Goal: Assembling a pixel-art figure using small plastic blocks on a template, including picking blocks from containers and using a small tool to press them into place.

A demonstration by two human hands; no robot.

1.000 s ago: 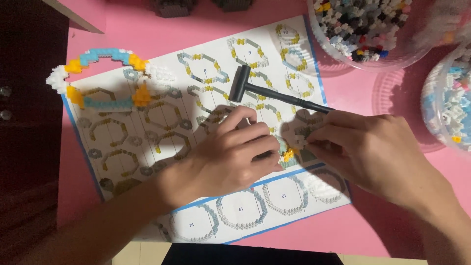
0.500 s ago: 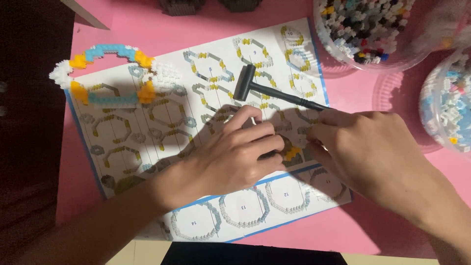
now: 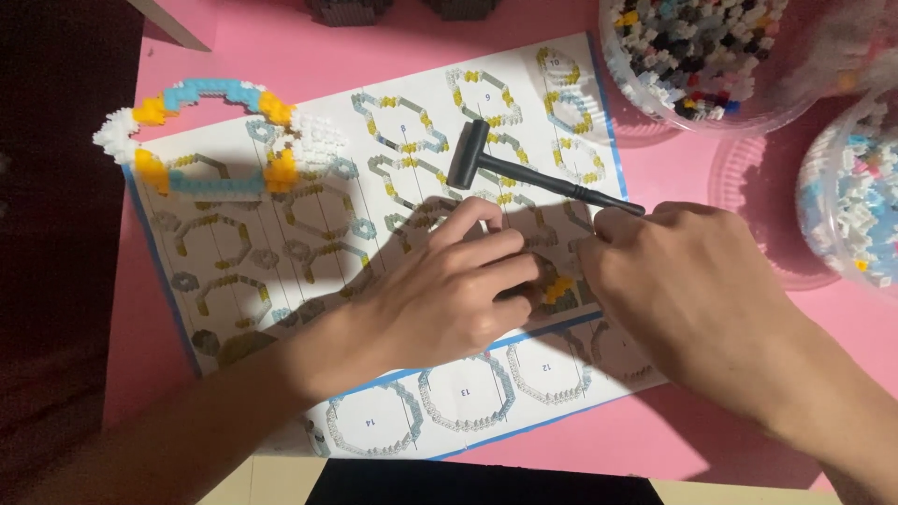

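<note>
Between the two hands, at the middle of the printed instruction sheet (image 3: 281, 243), a small cluster of yellow bricks (image 3: 558, 288) is pinched from both sides. The left hand (image 3: 449, 295) is laid flat on the sheet with its fingers curled toward the cluster; the fingertips are pressed close together, though how much of the piece is enclosed cannot be told. The right hand (image 3: 692, 290) is bent over from the other side, its fingertips narrowed against the same cluster, most of which is hidden beneath them.

Just above the grip, a small black hammer (image 3: 524, 173) is lying on the sheet, its handle running toward the right hand's knuckles and seeming to touch them. Well to the left of the grip, a half-built arch of blue, yellow and white bricks (image 3: 201, 131) is resting on the sheet's upper corner. Above and to the right of the grip, two clear tubs are seen on the pink table (image 3: 655, 440): one tub of mixed dark bricks (image 3: 702, 56), and one tub of pale bricks (image 3: 856, 196) at the edge.
</note>
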